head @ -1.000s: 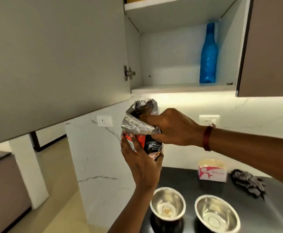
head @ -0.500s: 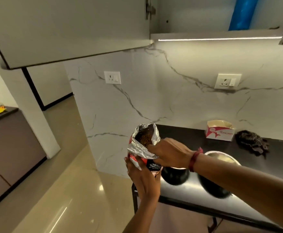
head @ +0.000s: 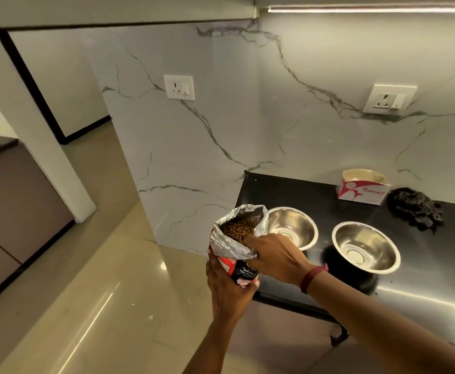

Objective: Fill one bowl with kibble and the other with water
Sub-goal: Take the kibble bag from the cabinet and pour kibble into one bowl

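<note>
Marble wall [head: 315, 130]: white with grey veins, running across in front of me and turning a corner at my left.
Floor [head: 99, 279]: glossy beige tile, spreading away at my left.
Counter [head: 302, 193]: black and shiny, its back edge against the marble.
Hands: both are clamped on the kibble bag [head: 231, 247], close together. My left hand [head: 227, 290] grips the printed lower part from underneath; my right hand [head: 275, 256] pinches the foil edge at the mouth.
Kibble bag: upright in the air off the counter's left front corner, just beside the left bowl [head: 299, 225], foil mouth open.
Left bowl: steel, upright on the counter near its left end, bare bottom showing, a little apart from the right bowl [head: 369, 238].
Right bowl: steel, upright, bare bottom showing.
Box [head: 361, 191]: white and red card, open at the top, against the wall behind the right bowl.
Cloth [head: 414, 207]: dark, crumpled, just right of the box.
Sockets: two white plates on the wall, one at left [head: 179, 87], one at right [head: 389, 99].
Wristband [head: 312, 275]: dark red, on my right wrist.
Kibble [head: 238, 228]: brown pellets, all inside the bag's mouth.
</note>
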